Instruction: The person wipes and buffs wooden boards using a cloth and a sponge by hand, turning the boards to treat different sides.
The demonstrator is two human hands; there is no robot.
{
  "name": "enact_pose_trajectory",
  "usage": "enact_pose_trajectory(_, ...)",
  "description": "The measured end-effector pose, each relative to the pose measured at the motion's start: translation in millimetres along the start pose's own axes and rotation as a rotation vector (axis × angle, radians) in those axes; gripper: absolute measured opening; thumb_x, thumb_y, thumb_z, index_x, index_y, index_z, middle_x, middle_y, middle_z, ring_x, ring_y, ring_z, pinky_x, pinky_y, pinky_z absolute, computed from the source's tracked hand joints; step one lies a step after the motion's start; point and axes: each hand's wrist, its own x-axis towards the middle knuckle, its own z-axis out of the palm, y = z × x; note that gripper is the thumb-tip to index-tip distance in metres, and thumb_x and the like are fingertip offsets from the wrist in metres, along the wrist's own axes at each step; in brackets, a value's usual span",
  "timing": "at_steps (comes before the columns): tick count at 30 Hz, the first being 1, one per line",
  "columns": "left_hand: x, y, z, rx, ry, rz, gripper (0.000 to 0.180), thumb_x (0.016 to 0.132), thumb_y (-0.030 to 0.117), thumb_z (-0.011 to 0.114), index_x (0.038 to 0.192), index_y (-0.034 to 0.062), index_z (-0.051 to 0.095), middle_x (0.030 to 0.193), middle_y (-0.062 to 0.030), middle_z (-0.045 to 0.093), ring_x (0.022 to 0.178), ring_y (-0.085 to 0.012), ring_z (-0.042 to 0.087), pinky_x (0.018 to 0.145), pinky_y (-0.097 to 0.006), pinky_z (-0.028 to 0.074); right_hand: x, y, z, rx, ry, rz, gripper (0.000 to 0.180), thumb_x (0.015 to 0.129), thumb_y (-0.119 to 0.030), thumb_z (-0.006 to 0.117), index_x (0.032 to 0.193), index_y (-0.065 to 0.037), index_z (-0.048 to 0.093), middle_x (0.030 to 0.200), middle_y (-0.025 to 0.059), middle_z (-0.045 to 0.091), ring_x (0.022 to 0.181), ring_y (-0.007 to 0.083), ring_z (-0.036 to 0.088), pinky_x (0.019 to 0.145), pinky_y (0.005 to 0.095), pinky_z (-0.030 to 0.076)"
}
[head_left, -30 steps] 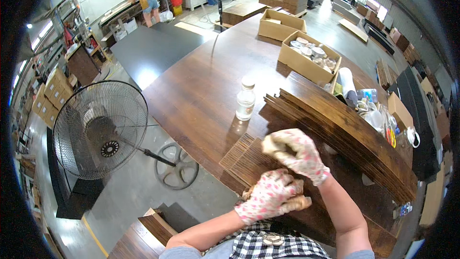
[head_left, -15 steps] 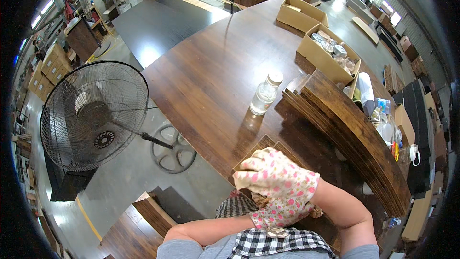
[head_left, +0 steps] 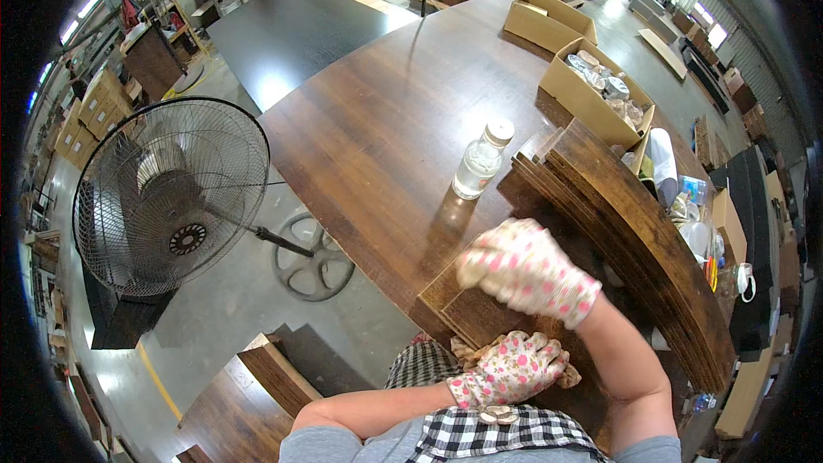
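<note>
Tabletop point(head_left: 377, 120) of dark brown wood is stretching from the near edge far into the scene, carrying nearly everything else. Left of it, down on the grey floor, a big black pedestal fan point(head_left: 167, 197) is standing well apart from the work. Along the right side a long stack of dark wooden planks point(head_left: 634, 240) is lying, walling in that side of the working spot, with an open cardboard box point(head_left: 591, 90) of small containers just beyond its far end. At the near edge, a short wooden board point(head_left: 467, 313) is resting flat; the right hand point(head_left: 525, 267), gloved in a pink-dotted glove, is pressing on it with fingers curled, blurred. The left hand point(head_left: 514, 369), gloved alike, is lying closed at the board's near edge over a crumpled cloth point(head_left: 480, 351). A clear bottle point(head_left: 480, 161) is standing upright just beyond the board.
</note>
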Motion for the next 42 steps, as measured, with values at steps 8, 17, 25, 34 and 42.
enact_pose_trajectory(8, 3, 1, -3, -0.035, 0.024, 0.009, 0.027, 0.08, 0.022, 0.057, 0.102, 0.0083, 0.062, 0.089, -0.0061, 0.057, 0.084, -0.021, 0.058, 0.067, -0.035, 0.046, -19, 13, 5, -0.085, 0.123, 0.141, 0.032, 0.073, -0.018, 0.071, 0.104, -0.013, 0.064, 0.098, 0.0072, 0.061, 0.092, 0.0278, 0.058, 0.08, 0.0397, 0.048)
enact_pose_trajectory(17, 4, 2, -2, 0.051, 0.056, 0.065, 0.023, 0.075, 0.028, 0.063, 0.096, 0.0179, 0.064, 0.081, -0.0012, 0.058, 0.074, -0.0179, 0.059, 0.06, -0.034, 0.047, -39, 15, 17, 0.039, 0.438, 0.37, 0.031, 0.074, -0.016, 0.073, 0.103, -0.01, 0.064, 0.092, 0.0109, 0.062, 0.087, 0.0302, 0.06, 0.075, 0.0391, 0.051)
enact_pose_trajectory(25, 2, -1, -6, 0.066, 0.1, 0.04, 0.025, 0.079, 0.031, 0.064, 0.1, 0.0175, 0.063, 0.081, -0.0006, 0.058, 0.071, -0.0182, 0.058, 0.059, -0.035, 0.045, -145, -16, -1, 0.086, 0.255, 0.581, 0.04, 0.071, -0.016, 0.075, 0.109, -0.013, 0.065, 0.098, 0.0084, 0.063, 0.092, 0.028, 0.061, 0.08, 0.0373, 0.05)
enact_pose_trajectory(34, 1, -4, -8, 0.068, 0.002, 0.086, 0.034, 0.073, 0.032, 0.067, 0.104, 0.0172, 0.064, 0.083, -0.0003, 0.06, 0.072, -0.0183, 0.059, 0.061, -0.037, 0.046, -225, -53, -1, 0.018, 0.404, 0.879, 0.038, 0.068, -0.018, 0.075, 0.104, -0.007, 0.065, 0.097, 0.0114, 0.065, 0.089, 0.0291, 0.063, 0.079, 0.0381, 0.051)
enact_pose_trajectory(42, 4, -2, -6, 0.049, -0.015, 0.132, 0.038, 0.066, 0.032, 0.073, 0.102, 0.0201, 0.066, 0.091, 0.001, 0.059, 0.079, -0.019, 0.056, 0.066, -0.038, 0.042, -107, -25, 19, -0.087, 0.42, 0.606, 0.037, 0.075, -0.02, 0.071, 0.11, -0.012, 0.062, 0.1, 0.0107, 0.062, 0.093, 0.0293, 0.06, 0.081, 0.0405, 0.049)
